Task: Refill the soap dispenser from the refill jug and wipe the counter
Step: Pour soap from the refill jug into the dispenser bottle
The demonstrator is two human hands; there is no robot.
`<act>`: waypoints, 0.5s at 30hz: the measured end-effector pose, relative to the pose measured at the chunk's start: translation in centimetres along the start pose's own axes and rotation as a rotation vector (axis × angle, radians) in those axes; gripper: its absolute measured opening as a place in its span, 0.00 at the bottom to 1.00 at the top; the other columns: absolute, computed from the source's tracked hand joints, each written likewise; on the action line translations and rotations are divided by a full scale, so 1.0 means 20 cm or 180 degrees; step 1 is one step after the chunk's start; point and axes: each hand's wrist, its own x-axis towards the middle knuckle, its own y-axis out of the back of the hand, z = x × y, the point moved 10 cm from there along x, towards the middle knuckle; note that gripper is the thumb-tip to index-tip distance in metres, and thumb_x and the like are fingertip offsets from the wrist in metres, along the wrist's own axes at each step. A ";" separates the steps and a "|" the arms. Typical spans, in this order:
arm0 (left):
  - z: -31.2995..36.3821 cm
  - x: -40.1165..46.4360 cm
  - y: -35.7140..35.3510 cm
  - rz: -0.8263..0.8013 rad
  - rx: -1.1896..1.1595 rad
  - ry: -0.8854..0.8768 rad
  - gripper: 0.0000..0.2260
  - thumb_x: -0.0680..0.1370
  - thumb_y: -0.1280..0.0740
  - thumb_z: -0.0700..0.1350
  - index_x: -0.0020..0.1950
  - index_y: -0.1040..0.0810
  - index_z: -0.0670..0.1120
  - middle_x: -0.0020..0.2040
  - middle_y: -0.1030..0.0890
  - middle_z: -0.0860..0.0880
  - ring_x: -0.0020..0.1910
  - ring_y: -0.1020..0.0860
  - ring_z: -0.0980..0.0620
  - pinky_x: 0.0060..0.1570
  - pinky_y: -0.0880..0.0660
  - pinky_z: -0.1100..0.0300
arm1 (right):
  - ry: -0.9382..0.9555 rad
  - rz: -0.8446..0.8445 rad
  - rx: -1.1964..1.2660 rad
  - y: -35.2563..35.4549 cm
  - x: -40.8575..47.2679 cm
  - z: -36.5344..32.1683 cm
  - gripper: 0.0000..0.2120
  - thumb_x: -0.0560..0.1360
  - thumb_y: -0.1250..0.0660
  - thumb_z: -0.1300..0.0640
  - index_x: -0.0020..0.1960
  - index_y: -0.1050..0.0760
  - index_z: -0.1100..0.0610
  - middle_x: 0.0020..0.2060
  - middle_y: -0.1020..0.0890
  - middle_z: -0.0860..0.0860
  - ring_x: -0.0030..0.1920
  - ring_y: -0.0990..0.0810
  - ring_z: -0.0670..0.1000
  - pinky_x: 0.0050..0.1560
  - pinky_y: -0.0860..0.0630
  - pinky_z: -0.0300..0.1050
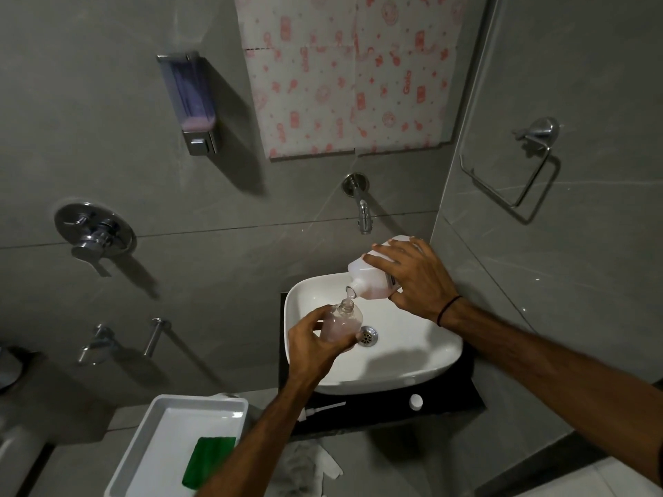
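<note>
My left hand point(315, 340) grips a small clear soap dispenser bottle point(343, 321) over the white sink basin point(412, 356); its top is off and pink liquid sits inside. My right hand point(416, 278) holds the white refill jug point(373, 278) tilted, its spout just above the bottle's open neck. The pump head point(323, 410) with its tube lies on the dark counter point(448, 396) in front of the basin. A small white cap point(416, 401) rests on the counter to the right of it. A green cloth point(206, 462) lies in a white tray point(161, 425) at the lower left.
A wall-mounted dispenser point(193, 102) with a little pink soap hangs at the upper left. The tap point(362, 209) juts from the wall above the basin. A towel ring point(516, 174) is on the right wall, and a mixer valve point(93, 234) on the left. Crumpled paper point(315, 464) lies below the counter.
</note>
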 end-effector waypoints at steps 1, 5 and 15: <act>0.00 0.00 0.00 -0.0001 -0.0014 0.0001 0.25 0.58 0.13 0.50 0.52 0.16 0.54 0.45 0.16 0.65 0.45 0.19 0.64 0.30 0.25 0.74 | 0.0000 0.0014 -0.0005 0.00 0.00 0.00 0.33 0.64 0.23 0.56 0.69 0.23 0.50 0.67 0.22 0.55 0.66 0.23 0.60 0.68 0.31 0.63; 0.00 -0.01 0.01 -0.0009 -0.0031 0.0010 0.25 0.58 0.13 0.48 0.52 0.16 0.54 0.44 0.16 0.65 0.44 0.19 0.65 0.30 0.25 0.75 | 0.0013 0.0002 -0.0038 0.00 0.00 0.00 0.33 0.64 0.23 0.56 0.69 0.24 0.50 0.67 0.22 0.55 0.66 0.23 0.61 0.69 0.32 0.65; 0.01 -0.02 0.00 -0.0030 -0.0021 0.0015 0.24 0.58 0.13 0.48 0.51 0.17 0.54 0.43 0.16 0.66 0.43 0.19 0.66 0.29 0.26 0.75 | 0.0036 0.0015 -0.0071 0.01 0.00 -0.01 0.33 0.65 0.24 0.56 0.69 0.24 0.50 0.68 0.22 0.55 0.67 0.24 0.61 0.69 0.33 0.66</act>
